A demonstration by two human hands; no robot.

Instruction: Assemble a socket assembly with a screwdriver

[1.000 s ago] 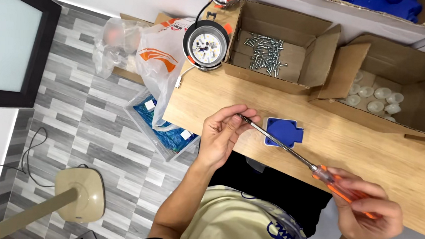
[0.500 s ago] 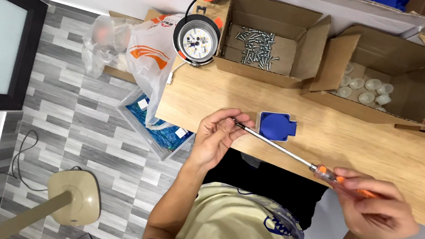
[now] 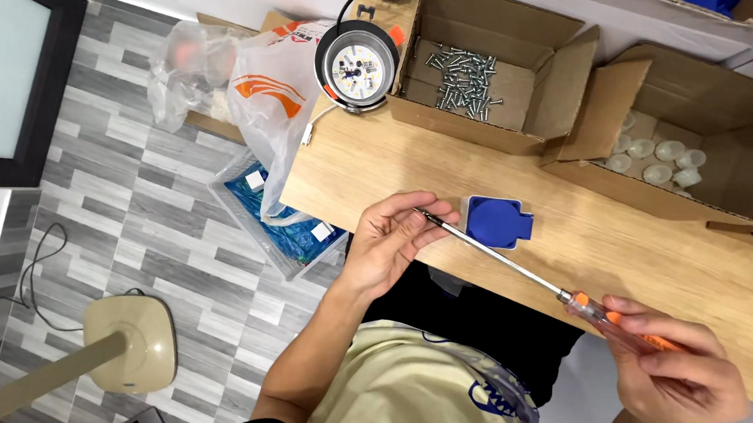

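My right hand (image 3: 680, 378) grips the orange handle of a long screwdriver (image 3: 512, 268) near the front edge of the wooden table (image 3: 618, 252). The steel shaft runs up and left to my left hand (image 3: 392, 239), whose fingertips pinch around the tip; whether a small screw sits there I cannot tell. Just behind the shaft a blue socket cover (image 3: 496, 221) lies flat on the table.
An open cardboard box of screws (image 3: 468, 69) stands at the back, a second box with white plastic caps (image 3: 658, 159) to its right. A round LED lamp (image 3: 355, 65) sits at the table's left corner. Plastic bags (image 3: 253, 99), a bin (image 3: 280, 223) and a fan base (image 3: 129, 340) are on the floor.
Both hands have shifted slightly with the screwdriver; the left fingers stay at its tip. The view has moved a little; the blue cover has stayed put.
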